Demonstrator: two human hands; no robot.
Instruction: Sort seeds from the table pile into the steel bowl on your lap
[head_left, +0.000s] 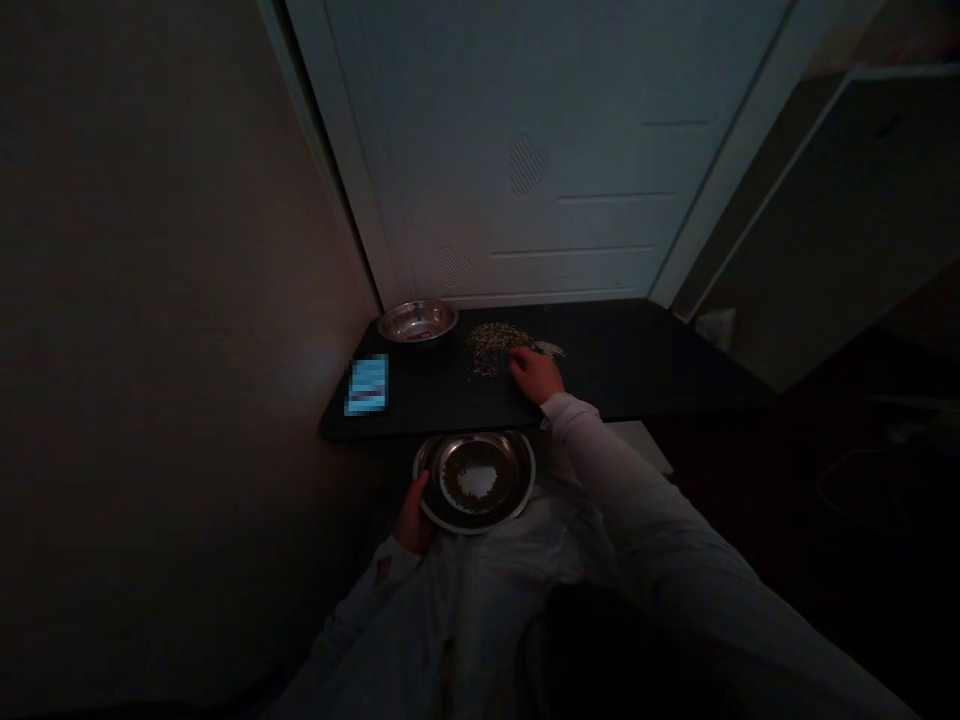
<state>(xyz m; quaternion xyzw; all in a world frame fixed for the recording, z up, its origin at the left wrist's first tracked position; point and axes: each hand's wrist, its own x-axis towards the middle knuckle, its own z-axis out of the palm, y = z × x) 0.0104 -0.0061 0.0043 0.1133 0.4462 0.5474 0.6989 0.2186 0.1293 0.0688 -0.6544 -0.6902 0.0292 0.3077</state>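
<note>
1. My right arm reaches forward, sleeved to the wrist.
2. My right hand shows its back, fingers bent.
3. My left hand is nearer my body, thumb visible, other fingers hidden.

the right half of the dark tabletop gives a hand wide open room. the door blocks the far side, the wall the left. a lane runs left of the seed pile, narrowing between it and the far-left bowl; the right hand obstructs the pile's near right side.
</note>
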